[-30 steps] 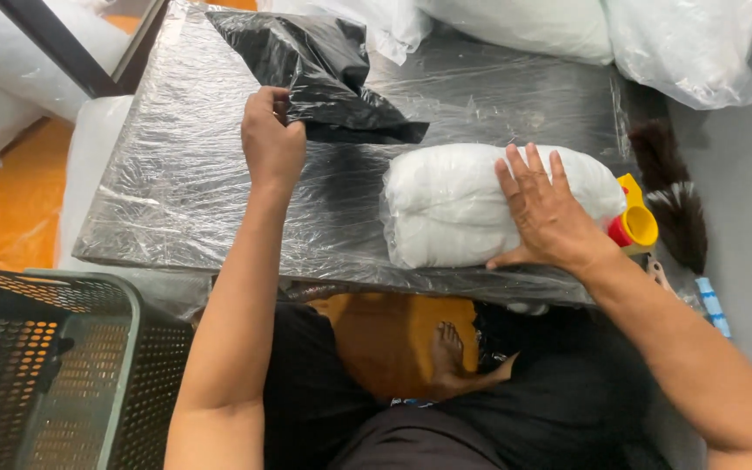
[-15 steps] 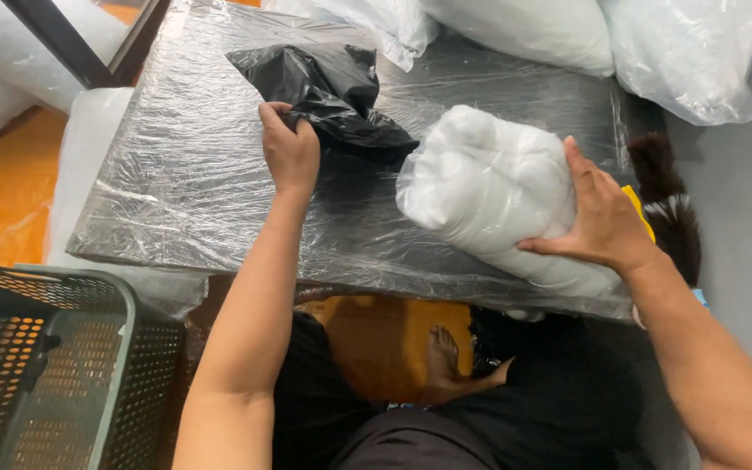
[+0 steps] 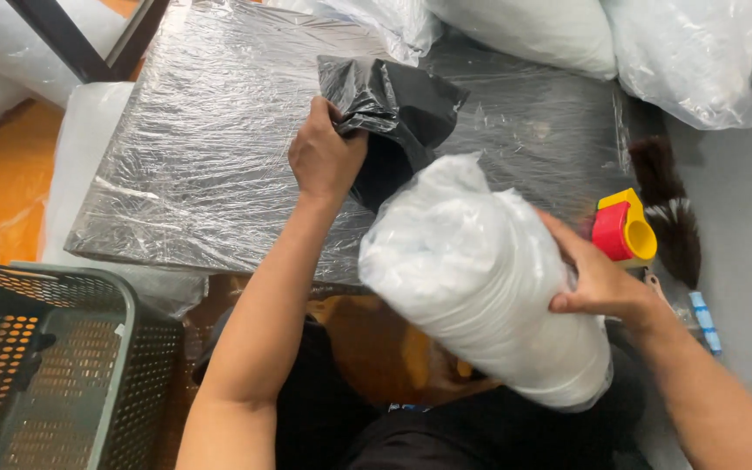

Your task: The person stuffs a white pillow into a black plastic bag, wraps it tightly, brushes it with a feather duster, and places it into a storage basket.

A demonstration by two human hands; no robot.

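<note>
The left hand (image 3: 325,157) squeezes a black bag (image 3: 393,113) in the middle of the worktop (image 3: 202,157). The right hand (image 3: 598,278) grips a white bundle (image 3: 480,278) over the near edge.

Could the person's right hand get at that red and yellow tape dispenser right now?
Probably not right away: the right hand is gripping the white bundle, though the tape dispenser sits unobstructed just beyond it.

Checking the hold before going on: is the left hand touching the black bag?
Touching: the head view shows the left hand with fingers closed on the black bag.
</note>
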